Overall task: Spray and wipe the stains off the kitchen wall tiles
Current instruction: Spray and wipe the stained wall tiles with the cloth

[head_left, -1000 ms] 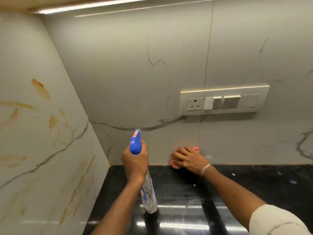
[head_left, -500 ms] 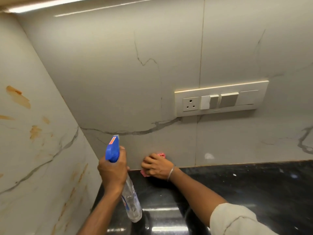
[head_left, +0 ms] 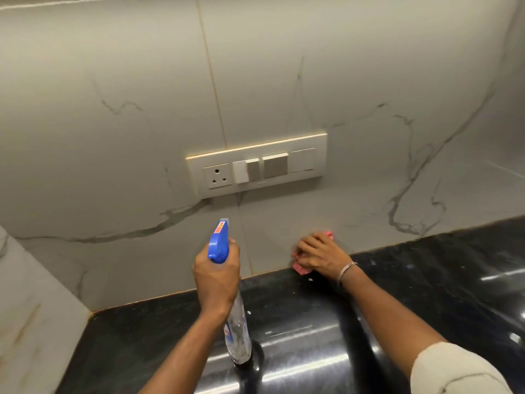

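Tiles meet a pink cloth, clutched against them by the right hand just above the counter; the left hand grips a spray bottle.

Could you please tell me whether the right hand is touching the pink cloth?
Touching. The head view shows the right hand lying over the pink cloth, fingers bent over most of it, low on the wall tile.

You've got a switch plate w/ socket at 12 o'clock; glossy black counter at approx. 5 o'clock.
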